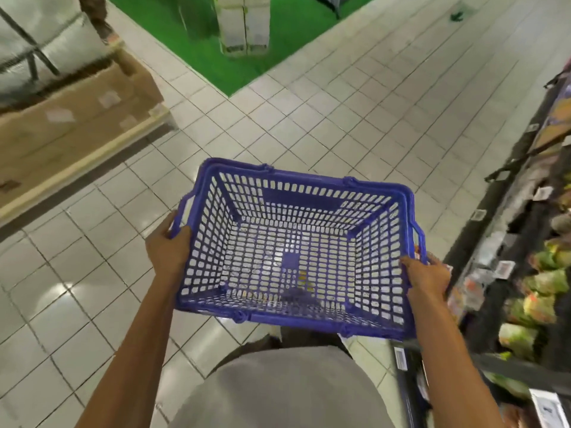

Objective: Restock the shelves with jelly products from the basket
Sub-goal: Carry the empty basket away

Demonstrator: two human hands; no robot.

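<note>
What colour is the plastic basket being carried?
The perforated plastic basket is blue-violet, seen in the head view.

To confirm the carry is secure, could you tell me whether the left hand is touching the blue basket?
Touching. The head view shows the left hand gripping the blue basket at its left rim.

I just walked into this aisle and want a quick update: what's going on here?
A person holds a blue basket by its two short sides, the left hand gripping one rim and the right hand the other. The basket looks empty, with floor tiles showing through its mesh. Stocked shelves stand to the person's right, cardboard boxes to the left.
</note>
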